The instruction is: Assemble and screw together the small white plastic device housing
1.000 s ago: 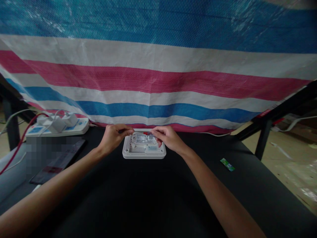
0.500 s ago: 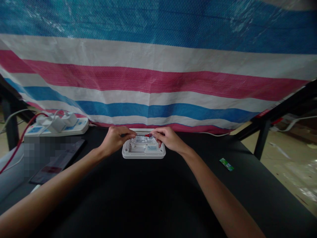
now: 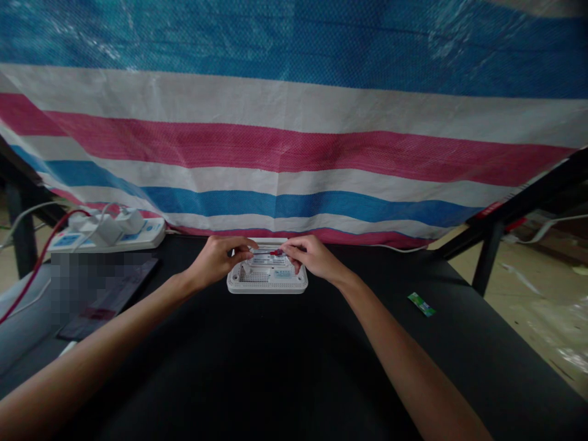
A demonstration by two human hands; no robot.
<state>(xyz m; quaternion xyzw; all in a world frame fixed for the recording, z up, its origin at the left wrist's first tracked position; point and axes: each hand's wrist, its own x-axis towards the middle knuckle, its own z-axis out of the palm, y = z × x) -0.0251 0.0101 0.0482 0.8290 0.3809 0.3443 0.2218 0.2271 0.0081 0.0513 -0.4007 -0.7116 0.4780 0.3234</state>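
Note:
A white plastic box with a perforated underside and printed labels, like a router (image 3: 264, 286), lies on the black table in front of me. Above it, my right hand (image 3: 312, 257) pinches the red handle of a small screwdriver (image 3: 275, 252). Its thin metal shaft points left, level over the box. My left hand (image 3: 219, 258) closes its thumb and forefinger at the far end of that shaft; any small part between those fingertips is too small to make out. Both hands cover the box's upper corners.
On the left, a white power strip (image 3: 149, 234) carries plugs and cables, with a dark flat phone-like device (image 3: 98, 309) nearer me. A small green packet (image 3: 421, 304) lies at the right. Striped plastic sheeting (image 3: 275, 147) hangs behind the black table (image 3: 266, 367).
My left fingertips have shifted slightly right and up along the screwdriver, and more of its shaft shows. My right hand and the white box have barely moved.

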